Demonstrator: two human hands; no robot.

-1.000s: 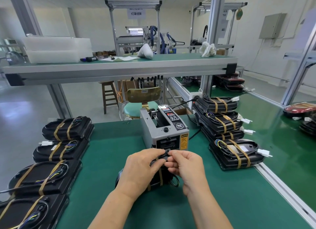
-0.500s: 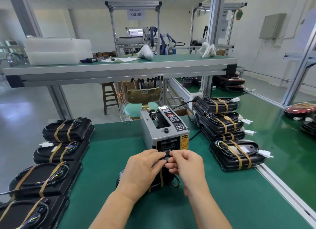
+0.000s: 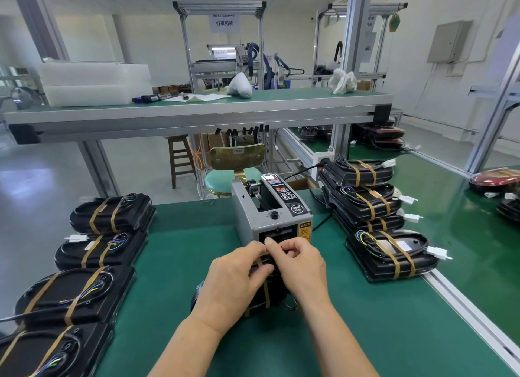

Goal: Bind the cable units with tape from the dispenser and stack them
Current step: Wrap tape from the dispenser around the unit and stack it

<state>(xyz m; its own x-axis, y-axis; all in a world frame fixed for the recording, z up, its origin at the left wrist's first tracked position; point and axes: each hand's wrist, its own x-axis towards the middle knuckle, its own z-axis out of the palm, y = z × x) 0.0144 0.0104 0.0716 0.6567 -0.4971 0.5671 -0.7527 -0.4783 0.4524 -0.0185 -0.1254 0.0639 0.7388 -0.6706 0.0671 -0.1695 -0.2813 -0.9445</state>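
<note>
A black cable unit [image 3: 271, 295] lies on the green mat right in front of the grey tape dispenser [image 3: 271, 216]; my hands cover most of it, and one brown tape band shows across it. My left hand [image 3: 237, 277] and my right hand [image 3: 299, 265] meet fingertip to fingertip at the dispenser's front slot, pinching a tape strip [image 3: 260, 264] that runs down toward the unit. The slot itself is partly hidden by my fingers.
Taped units lie in a row [image 3: 98, 248] down the left edge of the mat. A stack of taped units [image 3: 363, 202] stands at the right, with one more unit [image 3: 391, 254] in front of it. An aluminium rail [image 3: 461, 306] borders the mat on the right.
Both hands have lifted from the top of the cable unit up to the dispenser's slot, fingertips still together. The unit has not moved.
</note>
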